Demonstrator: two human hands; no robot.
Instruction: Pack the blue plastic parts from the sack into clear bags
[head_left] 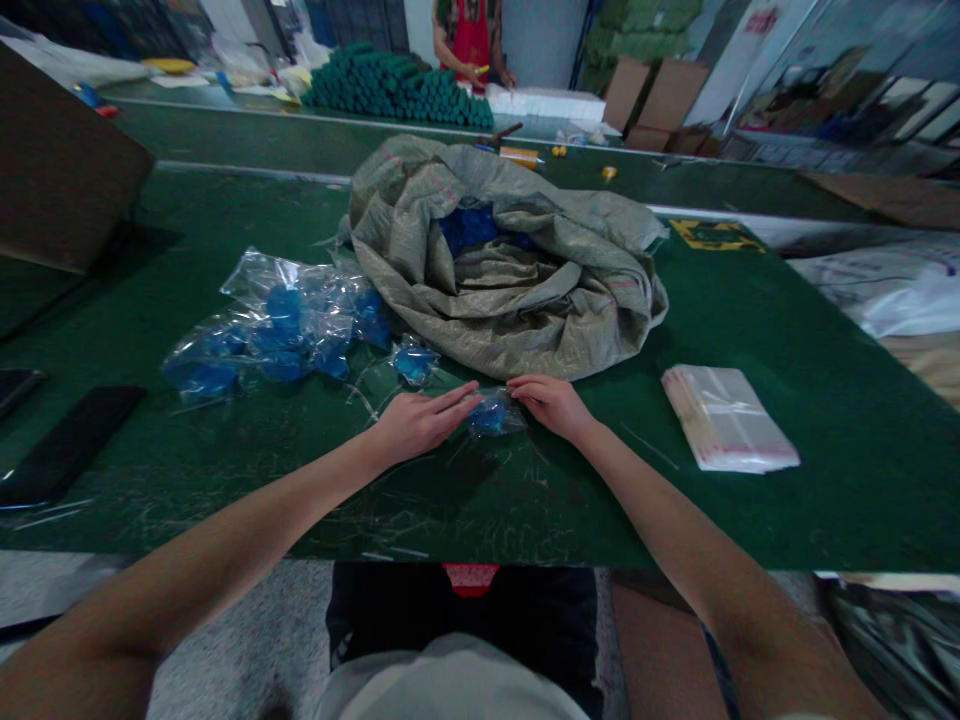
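Note:
On the green table, a blue item in a clear plastic bag lies between my two hands. My left hand rests along its left side, fingers stretched out and flat. My right hand is at the bag's upper right corner, its fingers bent together on the plastic edge. Just up and left lies another small bagged blue item. Farther left is a heap of blue items in clear bags. A large woven sack, rolled open with blue items inside, stands beyond my hands.
A stack of clear plastic bags lies to the right. A black phone-like slab and a cardboard box are at left. Across the table, a person in a red apron stands behind a pile of green rolls.

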